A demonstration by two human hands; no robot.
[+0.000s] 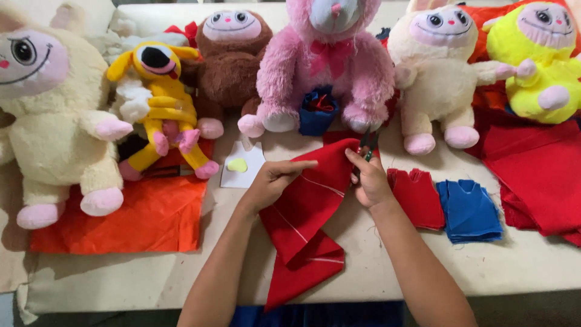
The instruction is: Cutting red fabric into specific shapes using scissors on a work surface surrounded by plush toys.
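Head view looks straight down on a pale bench [484, 266] where both bare forearms reach in from the lower edge and meet over a piece of red cloth [305, 212]. That cloth lies at the middle of the bench, folded, with thin chalk lines across it, its lower point hanging toward the near edge. The left hand [272, 181] rests palm down on the cloth's upper left part, wrist bent slightly, fingers [302, 165] held together and stretched flat toward the right, pressing the fabric down. The right hand [370, 181] sits at the cloth's upper right edge, knuckles up, its fingers curled and clamped on small scissors [367, 143] whose green-handled blades point away from the person at the cloth's top edge; the two hands are near each other with the cloth between them. Just right of the right hand lie a stack of small red garments [417, 197] and, beside it, a stack of blue garments [469, 211]. Along the far side sit plush toys: a pink bear [327, 66] directly beyond the hands, a brown toy [230, 60], a yellow dog [163, 103], and cream ones at either side. An orange cloth [139, 218] lies to the left.
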